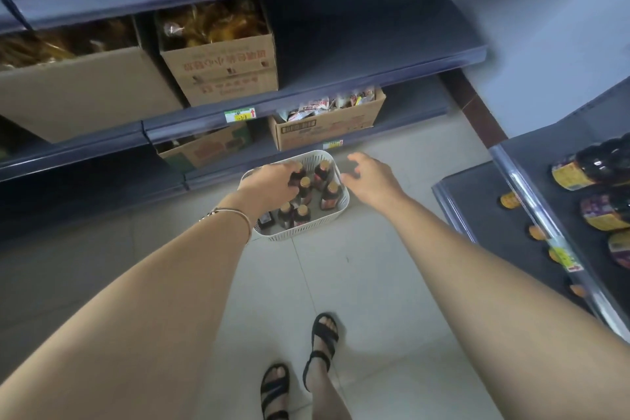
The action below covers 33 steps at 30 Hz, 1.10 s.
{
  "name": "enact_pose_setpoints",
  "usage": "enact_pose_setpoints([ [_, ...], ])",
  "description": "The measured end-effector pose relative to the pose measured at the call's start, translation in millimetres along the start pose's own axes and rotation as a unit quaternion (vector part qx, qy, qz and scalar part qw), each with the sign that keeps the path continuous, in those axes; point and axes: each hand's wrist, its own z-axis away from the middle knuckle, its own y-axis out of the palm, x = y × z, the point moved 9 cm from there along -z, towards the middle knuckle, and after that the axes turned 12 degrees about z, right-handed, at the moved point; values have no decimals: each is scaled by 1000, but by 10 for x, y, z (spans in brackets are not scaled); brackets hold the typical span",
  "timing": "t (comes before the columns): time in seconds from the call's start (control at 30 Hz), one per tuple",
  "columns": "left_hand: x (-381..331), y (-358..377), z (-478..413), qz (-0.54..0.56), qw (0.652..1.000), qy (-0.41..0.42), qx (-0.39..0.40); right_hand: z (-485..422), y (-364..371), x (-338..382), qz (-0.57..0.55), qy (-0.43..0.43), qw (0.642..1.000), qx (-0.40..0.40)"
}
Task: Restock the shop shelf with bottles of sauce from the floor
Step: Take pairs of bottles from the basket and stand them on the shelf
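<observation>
Down in the basket (335, 211), upright bottles (331, 195); left hand (272, 182) grasps one, right hand (370, 177) spread.

Setting: small grocery shop aisle. Evidence: dark metal shelving (341, 78) with price tags (240, 115) on its edges; open cardboard boxes (221, 68) of packaged snacks; sauce bottles (593, 167) on a side shelf; tiled floor (358, 266).

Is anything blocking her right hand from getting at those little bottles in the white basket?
Nothing visible. The right hand hovers open just beside the basket, whose top is uncovered. The left hand is already down among the bottles, over the far-left ones only.
</observation>
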Motion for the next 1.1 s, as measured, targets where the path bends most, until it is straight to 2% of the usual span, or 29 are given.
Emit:
enact_pose_setpoints([
  [0.3,119,493,-410,31,999,-28,23,-448,371,-257,18,-17,999,34],
  [0.7,643,1064,-1029,19,997,-53,53,-1065,1228,-328,6,-18,997,71],
  [1.1,1195,1595,-1830,-54,992,-14,110,-1754,2173,-226,8,4,995,100],
])
